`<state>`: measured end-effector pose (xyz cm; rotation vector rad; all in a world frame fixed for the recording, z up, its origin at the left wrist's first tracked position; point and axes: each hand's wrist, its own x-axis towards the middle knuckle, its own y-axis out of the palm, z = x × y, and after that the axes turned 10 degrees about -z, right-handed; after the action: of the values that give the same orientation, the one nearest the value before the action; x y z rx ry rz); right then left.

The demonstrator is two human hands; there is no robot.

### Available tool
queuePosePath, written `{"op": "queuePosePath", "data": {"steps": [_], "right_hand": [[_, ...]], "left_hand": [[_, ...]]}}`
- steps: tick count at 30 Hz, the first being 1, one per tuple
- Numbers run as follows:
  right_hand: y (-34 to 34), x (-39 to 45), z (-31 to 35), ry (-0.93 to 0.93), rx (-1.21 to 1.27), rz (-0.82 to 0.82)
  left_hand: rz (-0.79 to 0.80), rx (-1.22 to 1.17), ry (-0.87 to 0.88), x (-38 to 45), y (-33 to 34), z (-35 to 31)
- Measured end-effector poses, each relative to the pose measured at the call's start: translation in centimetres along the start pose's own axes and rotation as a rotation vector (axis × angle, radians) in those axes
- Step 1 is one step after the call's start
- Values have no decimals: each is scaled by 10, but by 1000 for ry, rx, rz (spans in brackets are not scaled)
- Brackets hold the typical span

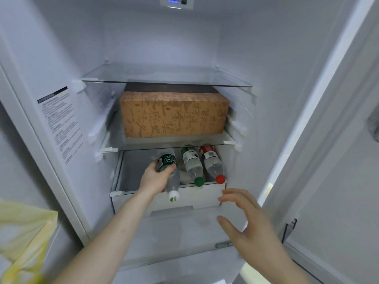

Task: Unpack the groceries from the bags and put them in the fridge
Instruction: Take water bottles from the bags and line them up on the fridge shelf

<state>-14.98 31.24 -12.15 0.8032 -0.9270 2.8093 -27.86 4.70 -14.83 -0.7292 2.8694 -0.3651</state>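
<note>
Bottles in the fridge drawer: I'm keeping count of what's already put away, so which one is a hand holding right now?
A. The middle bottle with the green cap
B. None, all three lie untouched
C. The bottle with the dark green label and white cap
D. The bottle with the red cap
C: the left hand grips the dark-green-label bottle over the drawer, while the green-cap bottle and red-cap bottle lie inside it untouched.

White walls point(338, 181) all round, lit cool and even.
</note>
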Motion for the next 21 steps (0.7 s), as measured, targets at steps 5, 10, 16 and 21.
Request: {"op": "queuePosePath", "data": {"steps": [5,10,16,21], "right_hand": [[-24,-9,22,-10,-131,83],[-53,-5,23,14,-228,-2],[-69,-5,5,114,-286,27],[-54,-12,-5,119,-411,227]], "left_hand": [[17,279,65,23,26,5],[38,263,55,27,48,1],[131,167,25,34,53,3],[167,247,74,36,51,-1]]}}
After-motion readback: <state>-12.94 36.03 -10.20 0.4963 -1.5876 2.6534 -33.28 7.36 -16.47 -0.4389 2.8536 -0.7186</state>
